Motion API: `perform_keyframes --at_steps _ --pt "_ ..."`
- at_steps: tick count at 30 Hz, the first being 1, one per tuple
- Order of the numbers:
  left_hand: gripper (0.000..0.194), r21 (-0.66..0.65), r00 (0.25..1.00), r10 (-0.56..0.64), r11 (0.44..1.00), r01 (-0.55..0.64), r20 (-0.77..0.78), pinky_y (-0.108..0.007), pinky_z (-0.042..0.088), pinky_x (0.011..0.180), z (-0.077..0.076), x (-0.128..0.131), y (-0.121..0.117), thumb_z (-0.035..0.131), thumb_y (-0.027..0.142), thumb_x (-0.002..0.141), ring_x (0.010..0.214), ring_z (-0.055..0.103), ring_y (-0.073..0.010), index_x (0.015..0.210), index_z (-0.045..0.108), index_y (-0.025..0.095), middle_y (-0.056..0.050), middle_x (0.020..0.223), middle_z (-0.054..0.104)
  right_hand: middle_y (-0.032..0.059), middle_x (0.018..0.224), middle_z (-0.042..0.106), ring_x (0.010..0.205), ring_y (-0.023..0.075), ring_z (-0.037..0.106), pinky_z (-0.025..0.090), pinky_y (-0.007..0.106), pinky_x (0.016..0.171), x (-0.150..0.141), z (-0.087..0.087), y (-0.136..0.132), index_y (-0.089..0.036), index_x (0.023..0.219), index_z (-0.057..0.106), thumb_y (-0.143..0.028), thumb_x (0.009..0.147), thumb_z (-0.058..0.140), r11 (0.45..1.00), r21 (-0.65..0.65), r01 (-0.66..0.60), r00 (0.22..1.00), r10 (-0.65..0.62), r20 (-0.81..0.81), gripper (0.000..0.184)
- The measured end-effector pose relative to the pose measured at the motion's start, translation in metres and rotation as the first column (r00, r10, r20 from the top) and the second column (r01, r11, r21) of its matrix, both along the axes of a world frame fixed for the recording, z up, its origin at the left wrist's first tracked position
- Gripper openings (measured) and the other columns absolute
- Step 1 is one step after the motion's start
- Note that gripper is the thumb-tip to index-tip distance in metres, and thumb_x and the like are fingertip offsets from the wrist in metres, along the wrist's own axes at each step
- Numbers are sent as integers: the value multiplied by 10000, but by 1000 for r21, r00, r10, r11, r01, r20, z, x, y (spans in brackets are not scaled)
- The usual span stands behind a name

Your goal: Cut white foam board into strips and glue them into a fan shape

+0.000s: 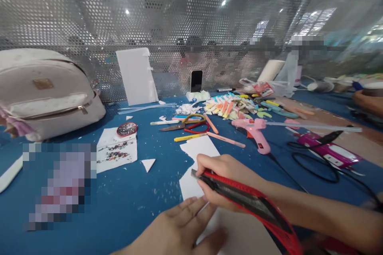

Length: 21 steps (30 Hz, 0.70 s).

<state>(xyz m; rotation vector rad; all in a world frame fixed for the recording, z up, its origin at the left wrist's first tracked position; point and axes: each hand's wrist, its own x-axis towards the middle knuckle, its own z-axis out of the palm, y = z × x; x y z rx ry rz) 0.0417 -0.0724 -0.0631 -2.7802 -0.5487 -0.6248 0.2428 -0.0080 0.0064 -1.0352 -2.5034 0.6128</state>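
Observation:
A white foam sheet (206,147) with a ragged left edge lies on the blue table in front of me. My left hand (182,227) is laid flat on its near part, fingers stretched out. Above it, my right hand (227,171) is wrapped round a red and black utility knife (239,193). The knife's short metal blade tip points left over the sheet, close to the left fingertips; whether it touches the sheet I cannot tell. A small white triangular offcut (148,164) lies to the left.
Scissors (176,126) and several markers (226,140) lie beyond the sheet. A pink glue gun (254,133) with its cord and a magenta power strip (332,151) are at right. A pile of coloured pieces (230,105), a phone (196,81) and a backpack (50,91) stand farther back.

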Motion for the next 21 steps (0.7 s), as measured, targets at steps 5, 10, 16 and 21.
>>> perform_keyframes --at_steps 5,10,16,21 --pt "349 57 1000 -2 998 1 26 -336 567 989 -2 3 -2 412 316 1088 1144 707 -242 1330 620 173 -107 1353 665 -29 610 591 514 124 519 330 230 532 -7 1 0 -224 816 494 -212 760 525 1000 -2 14 999 -14 30 65" --pt "363 27 994 -13 1000 10 109 -367 578 969 4 4 -2 335 263 1092 1144 711 -255 1249 646 160 -147 1319 681 -34 580 561 508 127 505 327 245 549 -16 5 -3 -225 769 450 -188 710 533 1000 -3 29 997 -29 66 109" --pt "374 -39 993 -33 999 38 112 -394 560 1001 8 3 -5 315 275 1086 1188 687 -278 1245 618 124 -184 1333 665 -62 529 450 473 114 396 276 249 516 -21 8 -9 -233 724 386 -197 694 524 998 -7 55 994 -54 98 146" --pt "351 -25 983 -29 999 34 179 -385 553 1016 2 5 -5 336 272 1079 1173 696 -266 1230 621 132 -168 1306 685 -70 513 403 460 112 367 259 252 499 -23 9 -11 -234 688 366 -198 668 530 996 1 85 992 -84 95 169"
